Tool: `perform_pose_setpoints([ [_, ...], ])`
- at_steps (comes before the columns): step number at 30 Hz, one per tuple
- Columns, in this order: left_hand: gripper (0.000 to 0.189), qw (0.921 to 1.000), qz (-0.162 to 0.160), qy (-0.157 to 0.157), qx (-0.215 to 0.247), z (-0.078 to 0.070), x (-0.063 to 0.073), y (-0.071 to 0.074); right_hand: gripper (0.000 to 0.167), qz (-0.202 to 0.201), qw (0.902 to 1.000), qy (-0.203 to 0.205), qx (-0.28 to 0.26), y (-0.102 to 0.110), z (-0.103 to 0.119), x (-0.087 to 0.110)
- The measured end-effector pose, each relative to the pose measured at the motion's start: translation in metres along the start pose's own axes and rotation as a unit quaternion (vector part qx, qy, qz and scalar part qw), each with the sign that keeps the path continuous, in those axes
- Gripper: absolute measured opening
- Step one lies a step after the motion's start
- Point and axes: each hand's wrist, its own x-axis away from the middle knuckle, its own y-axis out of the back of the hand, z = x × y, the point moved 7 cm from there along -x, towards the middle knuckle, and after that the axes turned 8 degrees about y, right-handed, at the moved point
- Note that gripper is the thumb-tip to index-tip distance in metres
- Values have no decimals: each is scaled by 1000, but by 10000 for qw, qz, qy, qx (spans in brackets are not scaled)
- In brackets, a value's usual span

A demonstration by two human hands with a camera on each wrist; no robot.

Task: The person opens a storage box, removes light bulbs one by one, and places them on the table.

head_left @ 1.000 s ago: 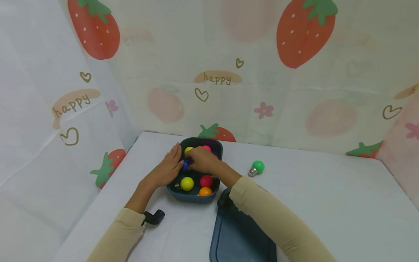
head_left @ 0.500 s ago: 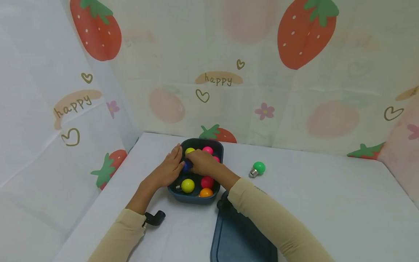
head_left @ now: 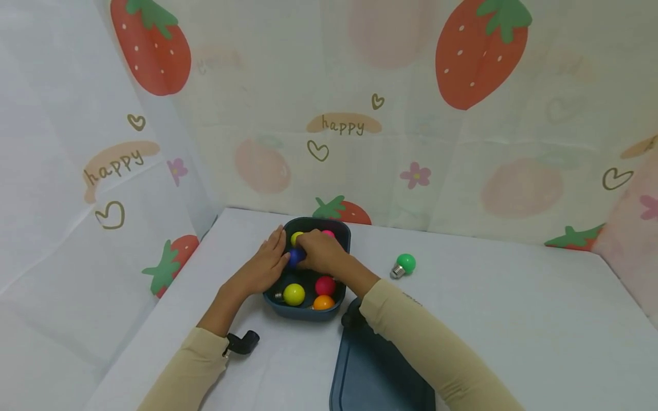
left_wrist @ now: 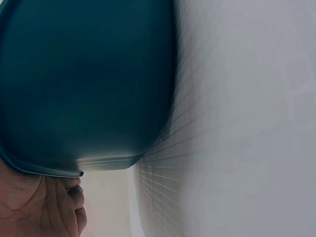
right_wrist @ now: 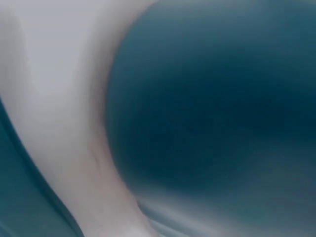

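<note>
In the head view, a dark blue box (head_left: 304, 313) holds several coloured light bulbs. My right hand (head_left: 320, 250) reaches into its middle, fingers curled down and pinching a blue light bulb (head_left: 295, 257). My left hand (head_left: 263, 266) lies along the box's left rim with its fingers straight, the thumb close to the blue bulb. A yellow bulb (head_left: 297, 237) and a pink bulb (head_left: 328, 233) show behind the right hand. Nearer me in the box lie another yellow bulb (head_left: 294, 294), a red bulb (head_left: 325, 286) and an orange bulb (head_left: 324, 302). The box wall (left_wrist: 89, 84) fills much of the left wrist view.
A green bulb (head_left: 406, 263) with a metal screw base lies on the white table to the right of the box. The flat dark blue lid (head_left: 382, 371) lies in front, partly under the right forearm. A strawberry-print cloth (head_left: 360, 171) hangs behind the table.
My right hand shifts slightly within the box, and more of the blue bulb shows beside its fingers. The left hand stays on the rim.
</note>
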Motion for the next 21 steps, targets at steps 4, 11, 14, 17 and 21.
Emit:
perform_pose_setpoints([
  [4, 65, 10000, 26, 63, -19, 0, 0, -2, 41, -261, 9996, -109, -4, 6, -6, 3],
  [11, 65, 9999, -58, 68, -71, -2, 2, 0, 45, -727, 9959, -451, -285, 20, -18, 13],
  [14, 64, 9999, -93, 29, -75, -3, 2, 1, 45, -930, 9928, -578, -480, 28, -22, 20],
  [17, 65, 9999, -98, 42, -114, -3, 0, 1, 46, -1092, 9900, -699, -553, 37, -26, 27],
  [21, 65, 9996, -165, 33, -218, -4, 0, 1, 46, -1242, 9868, -842, -603, 47, -34, 38],
])
